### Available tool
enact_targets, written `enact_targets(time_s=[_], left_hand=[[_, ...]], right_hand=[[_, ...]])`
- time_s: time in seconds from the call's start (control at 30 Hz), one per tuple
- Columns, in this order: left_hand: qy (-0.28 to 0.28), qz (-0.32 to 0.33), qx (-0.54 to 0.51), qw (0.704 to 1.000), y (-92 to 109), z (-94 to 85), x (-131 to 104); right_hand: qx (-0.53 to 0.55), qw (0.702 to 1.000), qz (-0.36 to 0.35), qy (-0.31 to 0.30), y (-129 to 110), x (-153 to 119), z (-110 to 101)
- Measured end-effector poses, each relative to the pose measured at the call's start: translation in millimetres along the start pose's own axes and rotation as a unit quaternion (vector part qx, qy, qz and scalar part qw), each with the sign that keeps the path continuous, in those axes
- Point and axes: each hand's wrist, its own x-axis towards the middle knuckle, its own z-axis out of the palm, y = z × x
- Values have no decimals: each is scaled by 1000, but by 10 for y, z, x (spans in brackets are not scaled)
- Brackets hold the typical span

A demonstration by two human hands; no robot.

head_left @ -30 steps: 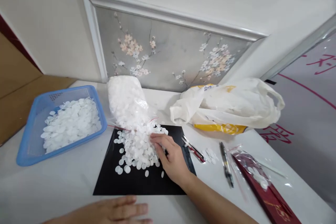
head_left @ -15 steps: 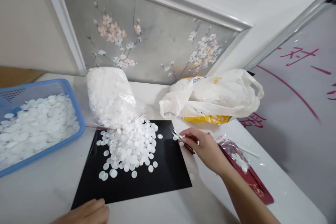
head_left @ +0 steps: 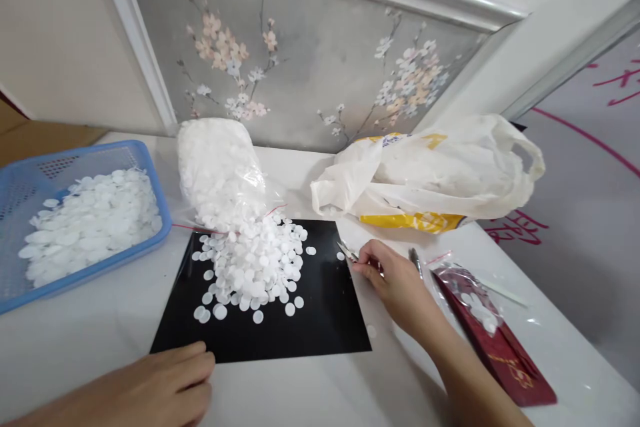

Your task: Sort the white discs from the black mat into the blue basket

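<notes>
Blue basket [head_left: 159, 190] of white discs [head_left: 100, 223] at far left on the worktop [head_left: 270, 393]. Left hand [head_left: 170, 383], fingers curled together, is at the near-left corner of the black sheet [head_left: 325, 307], which bears a disc pile [head_left: 255, 267] at the mouth of a clear bag [head_left: 217, 163]. Right hand [head_left: 397, 283] has its fingers clamped on small scissors [head_left: 349, 253] at the sheet's right edge; carrier bag [head_left: 425, 177] behind, red packet [head_left: 500, 353] farther right.

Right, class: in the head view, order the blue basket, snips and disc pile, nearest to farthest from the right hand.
1. Snips: in the right hand.
2. Disc pile: to its left, on the black sheet.
3. Blue basket: far left.
</notes>
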Motion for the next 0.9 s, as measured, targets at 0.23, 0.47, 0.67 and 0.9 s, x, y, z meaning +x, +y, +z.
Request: enact_targets(time_s=[0.23,0.47,0.67,0.9], left_hand=[[125,-220,-75,964,168,-44,454],[171,-215,-117,954,191,10,691],[178,-229,-130,948,188,62,636],[165,-240,-66,954,200,74,604]], right_hand=[[96,970,-182,-129,-487,-291,353],[120,975,-185,6,-397,-346,375],[126,966,-216,-71,-450,-472,423],[113,972,-196,-61,-445,-392,374]])
